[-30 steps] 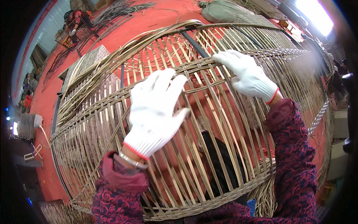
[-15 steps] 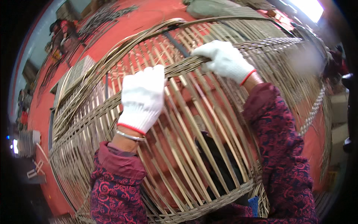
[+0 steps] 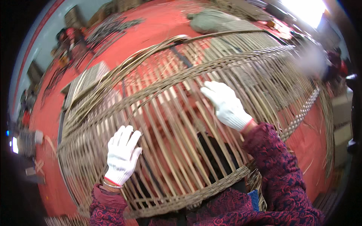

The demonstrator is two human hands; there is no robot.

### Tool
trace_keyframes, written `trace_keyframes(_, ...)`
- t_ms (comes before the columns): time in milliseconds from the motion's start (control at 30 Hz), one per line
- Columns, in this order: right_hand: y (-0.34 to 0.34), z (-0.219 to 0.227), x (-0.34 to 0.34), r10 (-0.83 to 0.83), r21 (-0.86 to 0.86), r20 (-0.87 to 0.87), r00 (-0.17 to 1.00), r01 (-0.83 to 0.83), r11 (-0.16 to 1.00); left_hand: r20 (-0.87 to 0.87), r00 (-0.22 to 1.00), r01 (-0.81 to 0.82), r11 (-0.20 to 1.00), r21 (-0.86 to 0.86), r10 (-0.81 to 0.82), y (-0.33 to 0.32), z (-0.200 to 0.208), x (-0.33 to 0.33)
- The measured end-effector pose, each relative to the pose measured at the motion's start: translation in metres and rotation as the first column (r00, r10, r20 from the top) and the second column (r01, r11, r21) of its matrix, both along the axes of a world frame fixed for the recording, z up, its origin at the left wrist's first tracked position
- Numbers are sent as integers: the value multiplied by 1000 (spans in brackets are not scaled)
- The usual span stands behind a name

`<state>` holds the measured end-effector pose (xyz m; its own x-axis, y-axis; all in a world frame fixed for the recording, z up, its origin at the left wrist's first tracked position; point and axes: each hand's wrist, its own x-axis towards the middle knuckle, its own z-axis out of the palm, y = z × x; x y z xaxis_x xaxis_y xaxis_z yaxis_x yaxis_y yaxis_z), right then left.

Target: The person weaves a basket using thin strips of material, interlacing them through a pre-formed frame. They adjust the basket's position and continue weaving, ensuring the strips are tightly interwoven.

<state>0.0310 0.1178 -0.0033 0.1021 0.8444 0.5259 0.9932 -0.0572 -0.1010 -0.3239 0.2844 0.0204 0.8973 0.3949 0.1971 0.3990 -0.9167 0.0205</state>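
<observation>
Directly below the camera, a large, open-weave basket frame of pale split bamboo strips (image 3: 177, 124) fills most of the view, lying tilted over the person's lap and reaching out over the red floor (image 3: 151, 34). Its long slats run side by side with gaps between them, crossed by tighter woven bands that curve from the left edge to the far right.

On the lower left part of the frame, the left hand (image 3: 121, 154), in a white knitted glove with a red cuff edge, lies flat on the slats with fingers spread and extended, gripping nothing. A thin metal bracelet (image 3: 111, 184) sits at that wrist, above a dark red patterned sleeve (image 3: 107, 209).

Higher up and to the right, the right hand (image 3: 226, 103), gloved the same way, presses on the slats just below a woven band; its fingers are stretched forward and slightly curled, and whether they pinch a strip cannot be told.

Beyond the frame, a flat woven bamboo mat (image 3: 88, 79) lies on the floor at the left, and a grey-green sack (image 3: 211, 20) rests farther off near the top.
</observation>
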Motion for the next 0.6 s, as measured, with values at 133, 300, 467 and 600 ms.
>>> trace_keyframes(133,-8,18,-74,263,-116,9,965,-260,959,-59,977,-204,979,9,204,-42,0,-114)
trace_keyframes(300,-8,44,-179,535,-327,-321,781,-622,712,-11,815,-579,814,-34,579,-104,8,-244)
trace_keyframes(467,-19,31,-283,713,-311,-314,626,-778,546,95,692,-709,698,-100,716,-162,-6,-292)
trace_keyframes(600,-24,18,-305,602,-268,-261,755,-655,706,58,768,-637,770,-33,638,-161,-12,-264)
